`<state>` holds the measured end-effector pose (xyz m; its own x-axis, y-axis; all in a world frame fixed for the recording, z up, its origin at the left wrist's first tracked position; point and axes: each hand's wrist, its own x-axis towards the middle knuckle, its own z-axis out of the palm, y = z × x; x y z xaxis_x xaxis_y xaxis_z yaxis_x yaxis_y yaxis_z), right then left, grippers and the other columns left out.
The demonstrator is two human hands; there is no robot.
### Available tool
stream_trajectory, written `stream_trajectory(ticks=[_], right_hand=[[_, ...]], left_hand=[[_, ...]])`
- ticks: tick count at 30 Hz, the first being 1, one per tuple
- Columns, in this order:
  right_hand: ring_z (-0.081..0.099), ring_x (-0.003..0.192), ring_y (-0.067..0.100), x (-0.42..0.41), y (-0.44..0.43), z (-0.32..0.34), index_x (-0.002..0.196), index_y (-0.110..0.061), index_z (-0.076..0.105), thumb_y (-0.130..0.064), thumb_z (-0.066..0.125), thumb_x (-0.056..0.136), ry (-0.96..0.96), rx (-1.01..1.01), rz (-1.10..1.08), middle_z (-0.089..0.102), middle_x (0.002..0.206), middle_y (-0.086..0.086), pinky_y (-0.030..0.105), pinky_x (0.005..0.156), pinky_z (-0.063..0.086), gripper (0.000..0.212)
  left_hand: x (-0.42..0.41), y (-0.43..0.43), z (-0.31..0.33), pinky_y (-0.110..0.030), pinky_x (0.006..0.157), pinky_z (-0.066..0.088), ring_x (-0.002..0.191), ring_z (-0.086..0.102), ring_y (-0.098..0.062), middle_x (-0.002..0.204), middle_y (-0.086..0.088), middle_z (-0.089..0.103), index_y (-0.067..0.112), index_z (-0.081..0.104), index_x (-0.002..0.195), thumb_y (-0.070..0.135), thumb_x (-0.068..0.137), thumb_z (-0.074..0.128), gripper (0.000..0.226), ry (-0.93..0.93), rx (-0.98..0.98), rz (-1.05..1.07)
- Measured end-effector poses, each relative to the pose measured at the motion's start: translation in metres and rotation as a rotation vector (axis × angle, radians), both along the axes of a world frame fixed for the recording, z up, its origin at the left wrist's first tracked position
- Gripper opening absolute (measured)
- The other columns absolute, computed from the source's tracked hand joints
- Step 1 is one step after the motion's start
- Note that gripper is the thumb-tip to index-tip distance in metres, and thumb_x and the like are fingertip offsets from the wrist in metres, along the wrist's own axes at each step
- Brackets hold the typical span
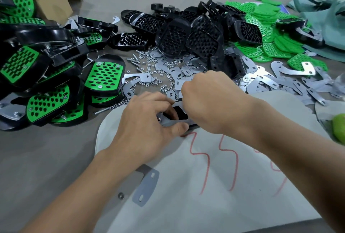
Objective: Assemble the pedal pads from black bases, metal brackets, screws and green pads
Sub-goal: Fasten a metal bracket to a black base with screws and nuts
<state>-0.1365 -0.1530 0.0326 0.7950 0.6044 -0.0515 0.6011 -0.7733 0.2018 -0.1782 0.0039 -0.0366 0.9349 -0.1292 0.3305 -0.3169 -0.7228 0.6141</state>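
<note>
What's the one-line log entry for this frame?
left hand: grips metal bracket over black base | right hand: fingers curled at its far edge, contents hidden | finished pedal pads: piled left

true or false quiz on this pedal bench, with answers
1. The left hand grips a black plastic base carrying a grey metal bracket. True.
2. The finished green-topped pedals are piled on the right. False: they are piled on the left.
3. Loose perforated green pads lie far right. True.
4. The small silver nuts sit in a box. False: they are scattered on the grey table cloth.
</note>
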Motion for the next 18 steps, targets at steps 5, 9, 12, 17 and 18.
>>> stream_trajectory(ticks=[5, 9, 12, 17, 18], right_hand=[[0.028, 0.051, 0.017, -0.001, -0.008, -0.007, 0.067, -0.024, 0.023, -0.02, 0.053, 0.092, -0.031, 0.119, -0.109, 0.032, 0.064, -0.001, 0.035, 0.047, 0.016, 0.039], [0.022, 0.052, 0.016, -0.005, -0.001, -0.008, 0.069, -0.022, 0.019, -0.012, 0.053, 0.085, -0.043, 0.006, 0.037, 0.029, 0.064, -0.002, 0.036, 0.051, 0.014, 0.039], [0.021, 0.052, 0.018, -0.007, 0.005, -0.004, 0.067, -0.019, 0.022, -0.011, 0.051, 0.083, -0.038, -0.026, 0.005, 0.028, 0.064, 0.0, 0.033, 0.048, 0.013, 0.035], [0.018, 0.053, 0.018, -0.01, 0.001, -0.006, 0.069, -0.02, 0.026, -0.017, 0.056, 0.086, -0.062, 0.008, -0.088, 0.026, 0.066, -0.001, 0.031, 0.049, 0.011, 0.034], [0.019, 0.053, 0.018, -0.009, -0.002, -0.007, 0.072, -0.02, 0.028, -0.019, 0.057, 0.088, -0.072, 0.019, -0.101, 0.027, 0.066, -0.002, 0.032, 0.048, 0.011, 0.033]], left_hand=[[-0.001, 0.0, 0.0, -0.032, 0.084, 0.034, 0.095, 0.055, -0.006, 0.096, 0.018, 0.069, 0.025, 0.073, 0.068, 0.048, 0.061, 0.088, 0.028, 0.009, -0.023, 0.016], [0.0, 0.0, -0.001, -0.032, 0.082, 0.035, 0.094, 0.056, -0.008, 0.097, 0.015, 0.071, 0.022, 0.073, 0.069, 0.046, 0.064, 0.093, 0.032, -0.012, 0.007, 0.008], [0.0, -0.001, 0.001, -0.032, 0.083, 0.036, 0.095, 0.057, -0.008, 0.098, 0.015, 0.071, 0.022, 0.073, 0.068, 0.049, 0.062, 0.089, 0.032, 0.004, 0.0, 0.012], [-0.001, 0.0, 0.001, -0.033, 0.084, 0.036, 0.093, 0.055, -0.007, 0.096, 0.015, 0.071, 0.022, 0.072, 0.068, 0.047, 0.062, 0.091, 0.031, 0.005, -0.011, 0.018], [-0.001, -0.001, 0.001, -0.032, 0.083, 0.035, 0.093, 0.054, -0.007, 0.096, 0.015, 0.07, 0.022, 0.073, 0.068, 0.051, 0.062, 0.087, 0.033, 0.003, -0.013, 0.014]])
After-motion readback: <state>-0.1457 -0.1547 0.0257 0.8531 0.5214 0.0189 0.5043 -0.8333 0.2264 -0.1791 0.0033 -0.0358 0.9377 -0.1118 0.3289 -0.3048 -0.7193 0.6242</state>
